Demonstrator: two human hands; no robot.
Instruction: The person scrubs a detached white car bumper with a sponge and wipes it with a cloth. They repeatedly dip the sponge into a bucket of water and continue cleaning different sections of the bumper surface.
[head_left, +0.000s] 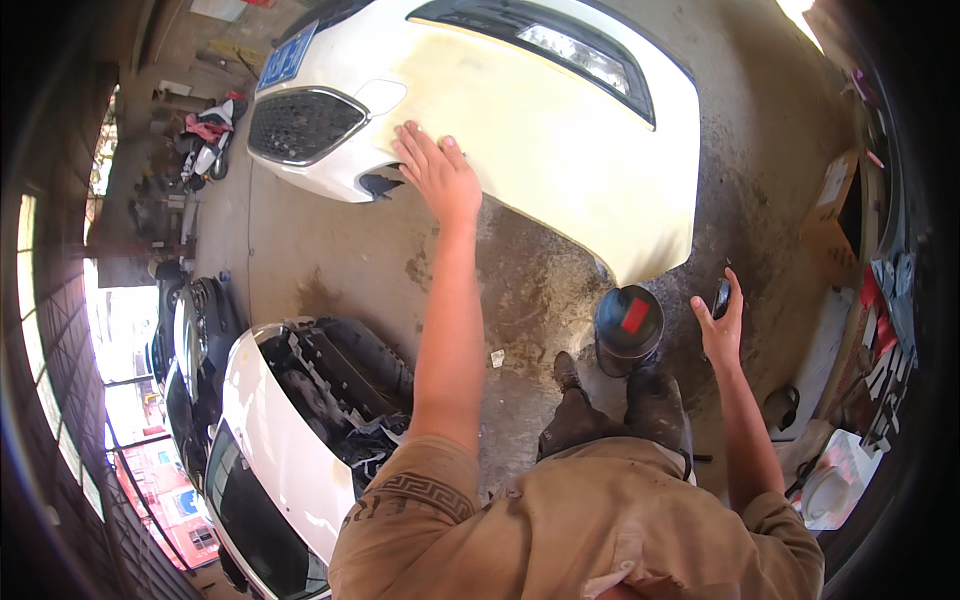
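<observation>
My left hand (441, 176) lies flat on the lower edge of a white car bumper (570, 180), beside the lower opening. Its fingertips point towards the grille (307, 125); whatever is under the palm is hidden. A pale yellow, matt area covers much of the bumper below the headlight (577, 56). My right hand (722, 334) is held away from the bumper, at the right. Between its thumb and fingers is a small dark object (721, 298), too small to identify. A dark round bucket (628, 341) with a red rectangle stands between the bumper's corner and my feet.
At the lower left stands a white car (292, 450) with its front end stripped open. Another dark car (199, 322) is behind it. A scooter (210, 142) stands farther off. Cardboard (831, 210) and a tub (825, 491) lie along the right side.
</observation>
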